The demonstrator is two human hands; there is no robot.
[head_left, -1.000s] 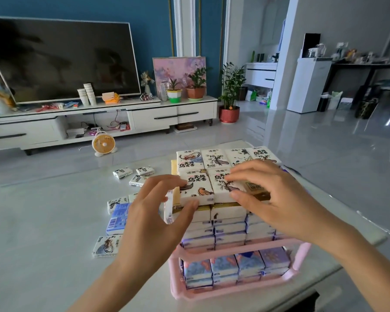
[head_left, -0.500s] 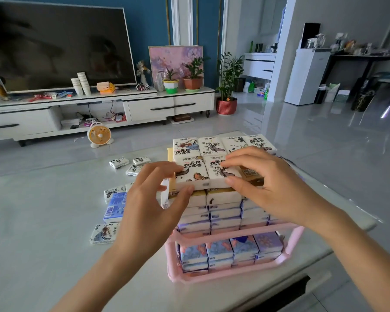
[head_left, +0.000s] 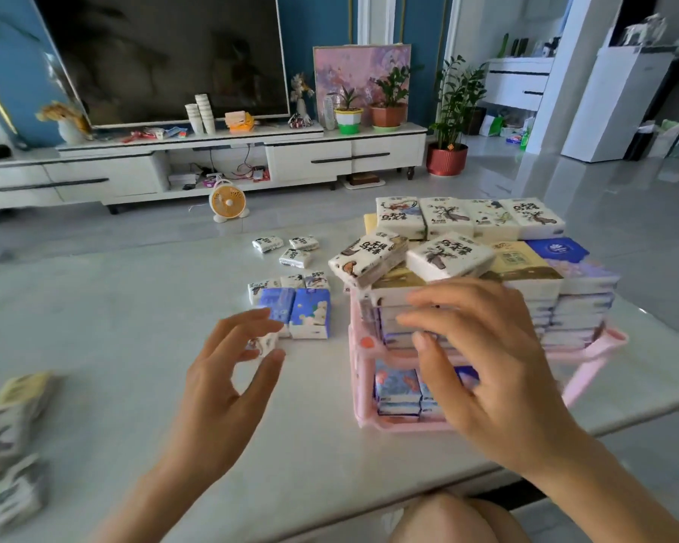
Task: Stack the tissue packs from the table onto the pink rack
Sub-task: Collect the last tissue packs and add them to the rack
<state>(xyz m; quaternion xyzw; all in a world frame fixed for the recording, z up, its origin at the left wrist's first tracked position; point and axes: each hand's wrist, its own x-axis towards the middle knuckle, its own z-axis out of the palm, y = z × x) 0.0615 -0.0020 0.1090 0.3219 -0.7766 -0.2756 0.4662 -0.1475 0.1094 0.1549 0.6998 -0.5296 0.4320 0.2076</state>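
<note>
A: Where are the white printed tissue packs (head_left: 449,256) found?
B: Stacked on the pink plastic rack (head_left: 369,346); others are laid on the pale table (head_left: 114,346).
A: The hands?
B: Nothing is held; left hand (head_left: 228,370) and right hand (head_left: 487,366) are seen open-fingered.

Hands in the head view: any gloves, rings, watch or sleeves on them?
No. The left hand and right hand are bare: no gloves, rings or watch show. The left forearm and right forearm are uncovered to the frame's edge, no sleeve in view.
</note>
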